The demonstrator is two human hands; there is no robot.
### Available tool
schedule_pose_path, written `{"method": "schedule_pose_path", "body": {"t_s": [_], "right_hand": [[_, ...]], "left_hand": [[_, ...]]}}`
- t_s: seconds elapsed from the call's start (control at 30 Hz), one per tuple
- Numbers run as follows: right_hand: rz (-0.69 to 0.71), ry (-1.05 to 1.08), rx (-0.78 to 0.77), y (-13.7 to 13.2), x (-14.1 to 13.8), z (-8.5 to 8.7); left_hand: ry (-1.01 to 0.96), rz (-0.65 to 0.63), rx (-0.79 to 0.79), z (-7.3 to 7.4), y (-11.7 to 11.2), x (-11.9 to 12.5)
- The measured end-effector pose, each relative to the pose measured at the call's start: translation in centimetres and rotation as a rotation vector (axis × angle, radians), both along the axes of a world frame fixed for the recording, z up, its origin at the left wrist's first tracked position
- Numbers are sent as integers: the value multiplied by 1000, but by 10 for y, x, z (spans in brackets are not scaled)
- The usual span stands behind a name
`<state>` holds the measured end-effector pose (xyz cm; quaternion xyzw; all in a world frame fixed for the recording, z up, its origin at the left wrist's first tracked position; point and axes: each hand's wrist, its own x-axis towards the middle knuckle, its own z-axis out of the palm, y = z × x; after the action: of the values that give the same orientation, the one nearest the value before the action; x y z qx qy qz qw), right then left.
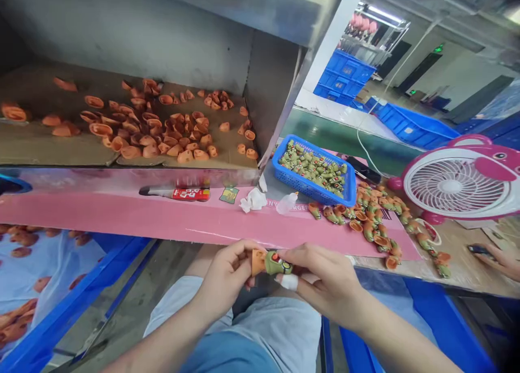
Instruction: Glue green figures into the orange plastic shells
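Over my lap, my left hand (pixel 229 272) pinches a small orange hollow piece (pixel 258 261) between thumb and fingers. My right hand (pixel 320 275), with white tape round one finger, grips a small green figure part (pixel 276 263) with red and dark details. The two parts meet end to end; whether they are fixed together I cannot tell. Beyond my right hand, several joined orange-and-green figures (pixel 369 213) lie in a loose heap on the table. Behind them a blue basket (pixel 280 172) holds many green parts.
A metal booth with a cardboard floor (pixel 49 145) holds many orange pieces. On the pink tabletop (pixel 170 218) lie a red tube (pixel 190 194), crumpled tissue (pixel 254 199) and a small clear bottle (pixel 287 203). A pink fan (pixel 455 180) and another person's hand (pixel 498 260) are at right.
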<state>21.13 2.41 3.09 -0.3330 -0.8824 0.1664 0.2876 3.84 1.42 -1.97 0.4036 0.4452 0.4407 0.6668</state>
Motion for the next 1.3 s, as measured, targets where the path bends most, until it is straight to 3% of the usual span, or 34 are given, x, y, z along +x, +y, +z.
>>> {"method": "schedule_pose_path", "body": {"t_s": [0.5,1.0,1.3], "right_hand": [[24,-269,137,-5,0,-8],[19,-130,204,-9,0,-19],[-28,-75,94,-9,9,-17]], "left_hand": [[77,-88,48,3,0,1],[120,-148,52,5,-4,6],[-12,-224,84,5,1,0]]}}
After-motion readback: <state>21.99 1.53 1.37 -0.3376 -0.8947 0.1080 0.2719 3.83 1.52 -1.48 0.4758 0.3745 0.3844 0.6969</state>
